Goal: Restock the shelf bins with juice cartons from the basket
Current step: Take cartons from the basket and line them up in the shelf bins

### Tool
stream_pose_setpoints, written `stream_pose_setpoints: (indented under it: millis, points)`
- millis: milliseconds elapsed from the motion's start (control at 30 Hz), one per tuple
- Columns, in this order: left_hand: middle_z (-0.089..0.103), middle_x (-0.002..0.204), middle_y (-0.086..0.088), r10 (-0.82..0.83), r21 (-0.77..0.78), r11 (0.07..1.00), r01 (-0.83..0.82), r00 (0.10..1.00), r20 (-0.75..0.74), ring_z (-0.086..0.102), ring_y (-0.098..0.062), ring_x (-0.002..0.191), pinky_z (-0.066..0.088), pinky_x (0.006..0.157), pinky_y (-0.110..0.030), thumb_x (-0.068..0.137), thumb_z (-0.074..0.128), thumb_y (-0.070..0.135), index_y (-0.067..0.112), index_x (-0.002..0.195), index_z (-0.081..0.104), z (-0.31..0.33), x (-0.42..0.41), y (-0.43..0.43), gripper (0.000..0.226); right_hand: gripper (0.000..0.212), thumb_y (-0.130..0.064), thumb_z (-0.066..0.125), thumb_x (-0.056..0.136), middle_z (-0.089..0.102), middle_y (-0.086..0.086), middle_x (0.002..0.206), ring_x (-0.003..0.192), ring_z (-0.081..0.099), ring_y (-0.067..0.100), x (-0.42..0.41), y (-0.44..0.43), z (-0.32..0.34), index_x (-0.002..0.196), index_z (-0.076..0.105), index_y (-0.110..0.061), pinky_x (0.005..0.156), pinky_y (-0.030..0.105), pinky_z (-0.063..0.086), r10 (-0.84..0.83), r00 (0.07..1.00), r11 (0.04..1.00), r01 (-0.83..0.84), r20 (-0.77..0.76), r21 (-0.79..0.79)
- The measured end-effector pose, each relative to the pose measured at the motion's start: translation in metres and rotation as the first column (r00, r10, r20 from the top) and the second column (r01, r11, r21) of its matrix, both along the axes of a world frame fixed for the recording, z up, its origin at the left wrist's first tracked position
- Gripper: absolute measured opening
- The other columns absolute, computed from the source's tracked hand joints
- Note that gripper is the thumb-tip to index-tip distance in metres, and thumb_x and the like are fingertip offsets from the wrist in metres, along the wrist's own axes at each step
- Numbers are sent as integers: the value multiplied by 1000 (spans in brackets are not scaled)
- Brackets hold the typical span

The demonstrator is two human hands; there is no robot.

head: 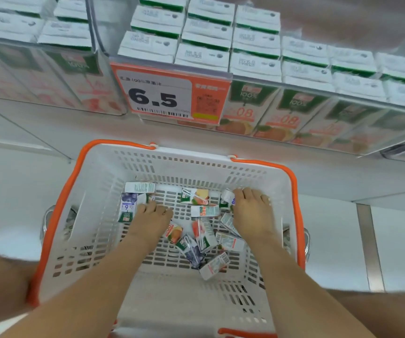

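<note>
A white basket [99,181] with orange handles sits below the shelf and holds several small juice cartons lying loose on its floor. My left hand [151,219] reaches down at the left, its fingers curled onto a green-and-white carton [147,198] beside a blueberry carton [127,208]. At the right, my right hand [251,213] has its fingers curled round a white-and-green carton [227,198]. More cartons [204,234] lie between and below my wrists. Above, clear shelf bins [252,106] hold rows of upright juice cartons.
An orange price tag [169,93] reading 6.5 hangs on the bin front. A second clear bin [50,76] of cartons stands at the left. The white shelf ledge [343,176] runs behind the basket. Basket walls enclose both hands.
</note>
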State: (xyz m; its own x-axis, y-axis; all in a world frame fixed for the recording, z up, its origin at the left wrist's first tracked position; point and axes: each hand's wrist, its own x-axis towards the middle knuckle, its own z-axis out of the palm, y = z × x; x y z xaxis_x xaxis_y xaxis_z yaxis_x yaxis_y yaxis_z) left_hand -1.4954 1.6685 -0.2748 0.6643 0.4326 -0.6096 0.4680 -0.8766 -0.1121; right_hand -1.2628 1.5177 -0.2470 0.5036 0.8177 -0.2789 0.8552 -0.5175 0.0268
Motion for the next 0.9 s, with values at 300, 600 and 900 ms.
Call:
stream_pose_setpoints:
  millis: [300,600,900]
  points:
    - [49,133,-1,-17,-12,1000,19,994,107,37,-28,127,35,108,-41,76,81,21,23,128,53,14,2,4,59,17,-34,82,83,67,-7,60,62,65,11,-1,5,19,90,75,-21,61,27,48,-397,604,810,584,-691,45]
    - [72,112,-5,808,-877,401,-265,553,203,73,-27,101,65,84,-43,73,95,4,30,107,73,99,17,20,48,16,1,82,82,76,16,81,60,65,17,-3,10,87,95,73,2,61,29,55,-305,258,795,598,-917,-96]
    - [76,120,5,877,-924,357,-135,389,282,71,-14,114,54,107,-47,85,88,17,31,107,78,203,22,12,28,42,1,85,81,72,33,107,83,72,33,-4,11,190,118,64,5,78,44,62,-143,329,908,418,-933,8]
